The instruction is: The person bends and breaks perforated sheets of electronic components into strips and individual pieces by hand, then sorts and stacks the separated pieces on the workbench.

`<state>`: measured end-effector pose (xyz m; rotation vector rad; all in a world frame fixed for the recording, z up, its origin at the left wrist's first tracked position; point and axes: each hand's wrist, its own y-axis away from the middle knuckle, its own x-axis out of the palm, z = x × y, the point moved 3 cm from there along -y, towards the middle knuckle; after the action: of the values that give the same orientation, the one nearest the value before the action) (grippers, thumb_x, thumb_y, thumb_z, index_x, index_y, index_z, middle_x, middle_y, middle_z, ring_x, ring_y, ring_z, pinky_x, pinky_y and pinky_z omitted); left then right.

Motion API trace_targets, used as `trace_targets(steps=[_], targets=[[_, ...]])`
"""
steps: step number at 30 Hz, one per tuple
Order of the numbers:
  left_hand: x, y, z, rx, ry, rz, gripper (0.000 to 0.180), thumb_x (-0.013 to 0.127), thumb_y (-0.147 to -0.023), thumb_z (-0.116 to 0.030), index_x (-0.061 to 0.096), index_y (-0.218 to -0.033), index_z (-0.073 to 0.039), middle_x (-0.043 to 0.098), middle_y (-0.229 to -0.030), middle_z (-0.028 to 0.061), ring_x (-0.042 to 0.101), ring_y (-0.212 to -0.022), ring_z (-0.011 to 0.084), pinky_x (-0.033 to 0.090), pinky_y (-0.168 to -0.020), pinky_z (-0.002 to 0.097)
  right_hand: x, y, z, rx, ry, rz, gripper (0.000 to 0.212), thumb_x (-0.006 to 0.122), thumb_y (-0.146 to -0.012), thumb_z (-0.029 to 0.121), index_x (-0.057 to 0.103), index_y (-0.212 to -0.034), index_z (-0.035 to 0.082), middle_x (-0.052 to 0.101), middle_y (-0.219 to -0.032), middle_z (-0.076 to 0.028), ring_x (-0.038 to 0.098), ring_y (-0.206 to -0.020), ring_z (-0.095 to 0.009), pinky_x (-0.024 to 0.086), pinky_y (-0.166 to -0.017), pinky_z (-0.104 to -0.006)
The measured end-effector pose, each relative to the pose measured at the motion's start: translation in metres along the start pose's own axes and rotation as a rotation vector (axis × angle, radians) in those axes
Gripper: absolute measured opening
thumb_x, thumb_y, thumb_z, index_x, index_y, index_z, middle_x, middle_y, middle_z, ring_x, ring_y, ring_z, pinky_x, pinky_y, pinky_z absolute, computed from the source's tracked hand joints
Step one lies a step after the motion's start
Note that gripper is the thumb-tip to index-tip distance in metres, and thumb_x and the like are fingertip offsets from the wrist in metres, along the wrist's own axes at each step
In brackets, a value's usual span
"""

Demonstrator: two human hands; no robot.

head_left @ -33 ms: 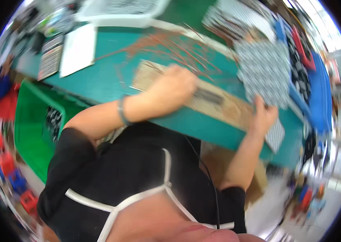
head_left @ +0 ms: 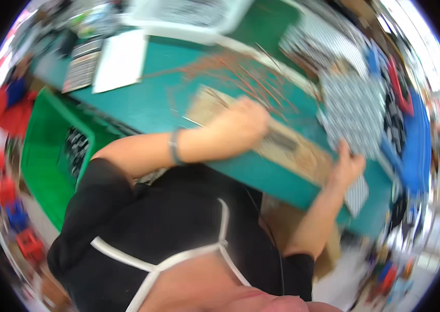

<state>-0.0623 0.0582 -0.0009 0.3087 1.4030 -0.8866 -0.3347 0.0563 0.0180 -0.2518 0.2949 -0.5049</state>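
Note:
A long tan board (head_left: pixel 298 152), which looks wooden, lies slantwise on the green worktable (head_left: pixel 230 166). A dark slot or strip runs along its middle. My left hand (head_left: pixel 247 124) is on the board's left half in a fist, its fingers curled under; what they hold is hidden and the hand is slightly blurred. At the board's right end is my right hand (head_left: pixel 349 165), its thumb and a finger apart near the lower edge of a grey patterned sheet (head_left: pixel 355 112). Below this hand a grey striped piece (head_left: pixel 356 195) shows.
Thin reddish-brown strands (head_left: pixel 241 70) lie loose behind the board. A white tub (head_left: pixel 178 32) stands at the back, beside white paper (head_left: pixel 121 60) and a dark keypad-like object (head_left: pixel 83 65). A green bin (head_left: pixel 46 156) is at left; a blue crate (head_left: pixel 417 145) at right.
The whole scene has shifted slightly right and down in the picture. Both hands keep nearly the same places relative to the board.

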Motion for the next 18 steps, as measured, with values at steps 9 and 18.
trace_targets(steps=[9,18], targets=[[-0.016,0.0,0.071,-0.307,0.266,-0.406,0.018,0.063,-0.076,-0.019,0.057,-0.088,-0.007,0.052,-0.087,0.0058,0.05,-0.09,0.0214,0.037,-0.079,0.0346,0.027,-0.058,-0.006,-0.066,-0.491,0.337,0.039,0.06,-0.089,0.006,0.046,-0.123,-0.006,0.058,-0.114,-0.014,0.056,-0.097,-0.019,0.043,-0.087,-0.0333],[0.026,-0.039,0.08,-0.257,1.614,-0.326,0.035,0.054,-0.094,-0.023,0.053,-0.121,0.001,0.064,-0.097,0.0095,0.064,-0.08,0.0129,0.054,-0.065,0.0275,0.058,-0.037,-0.034,0.148,-0.274,0.707,0.047,0.057,-0.09,0.005,0.039,-0.131,-0.006,0.053,-0.125,-0.015,0.054,-0.104,-0.023,0.041,-0.093,-0.0368]])
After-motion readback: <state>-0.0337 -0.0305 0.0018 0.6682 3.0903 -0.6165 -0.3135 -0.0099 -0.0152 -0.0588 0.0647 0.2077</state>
